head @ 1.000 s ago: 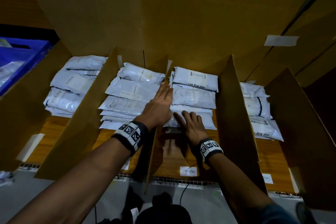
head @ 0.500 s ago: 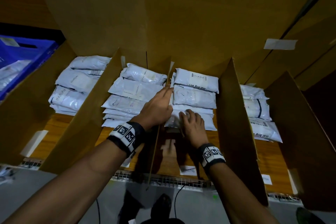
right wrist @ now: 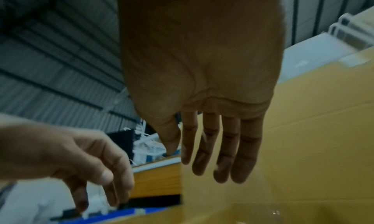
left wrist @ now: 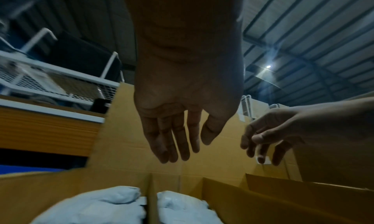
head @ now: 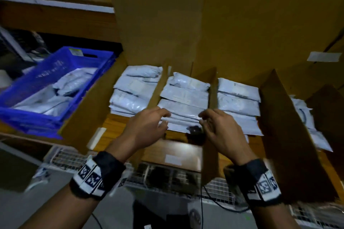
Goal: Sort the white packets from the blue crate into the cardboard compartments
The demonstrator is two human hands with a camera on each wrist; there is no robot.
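Both hands are now off the packet stacks they pressed a second ago. The left hand (head: 147,128) and right hand (head: 221,132) hover above the cardboard compartments (head: 212,91), fingers relaxed and holding nothing. The view has swung left, bringing the blue crate (head: 55,115) into fuller view. The crate, left of the compartments, holds loose white packets (head: 74,82). Each visible compartment holds stacked packets (head: 186,96).
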